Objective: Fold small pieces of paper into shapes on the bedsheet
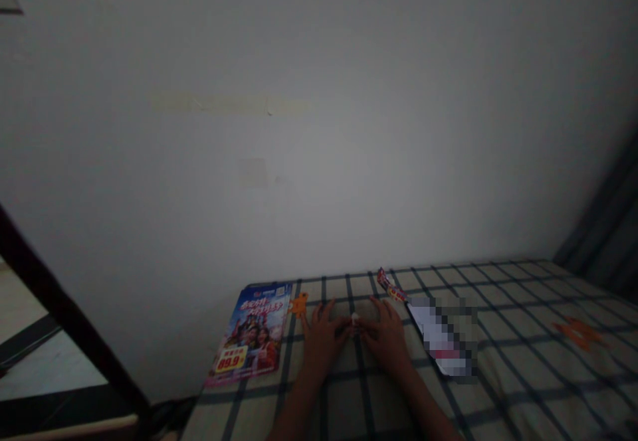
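My left hand (323, 339) and my right hand (387, 336) meet over the checked cloth, thumbs and index fingertips closed on a small white piece (355, 320) between them. What the piece is, I cannot make out; it is small and dim, and the fingers cover part of it. The other fingers of both hands are spread outward. Just left of my left hand lies a small orange cutout shape (299, 304). A flat, partly blurred-out object with a dark edge and pale face (432, 330) rests to the right of my right hand.
A glossy printed flyer (259, 325), maybe a stack, lies at the left edge of the checked cloth (498, 295). A red and purple wrapper (391, 286) lies toward the wall (349, 162). Another orange piece (578, 332) is far right. A dark post (70, 315) slants at left.
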Motion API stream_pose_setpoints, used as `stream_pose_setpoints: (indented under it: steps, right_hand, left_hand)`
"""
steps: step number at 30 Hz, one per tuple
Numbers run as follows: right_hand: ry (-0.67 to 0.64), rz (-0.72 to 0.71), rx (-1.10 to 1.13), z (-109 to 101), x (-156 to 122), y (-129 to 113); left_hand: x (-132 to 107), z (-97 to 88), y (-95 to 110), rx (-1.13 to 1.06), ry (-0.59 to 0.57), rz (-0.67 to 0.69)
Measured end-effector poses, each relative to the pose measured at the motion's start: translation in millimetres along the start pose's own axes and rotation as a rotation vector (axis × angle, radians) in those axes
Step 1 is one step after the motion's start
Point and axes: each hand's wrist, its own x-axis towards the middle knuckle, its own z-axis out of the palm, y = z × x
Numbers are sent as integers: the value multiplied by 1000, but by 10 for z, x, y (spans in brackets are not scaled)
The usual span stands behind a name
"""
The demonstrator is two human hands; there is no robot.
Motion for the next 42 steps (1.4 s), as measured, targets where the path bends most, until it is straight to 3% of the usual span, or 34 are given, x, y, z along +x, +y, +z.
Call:
stream_pose_setpoints:
  steps: [11, 18, 33, 42]
  right_hand:
    - [44, 1, 152, 69, 20, 144]
    - [29, 71, 83, 68, 28, 106]
    - [88, -14, -26, 110, 4, 98]
    - [97, -74, 101, 154, 24, 202]
  left_hand:
    - [-29, -26, 69, -2, 92, -3]
    - [-41, -37, 35, -3, 96, -5]
    - [-55, 3, 45, -6, 114, -52]
    - [-63, -28, 50, -99, 126, -39]
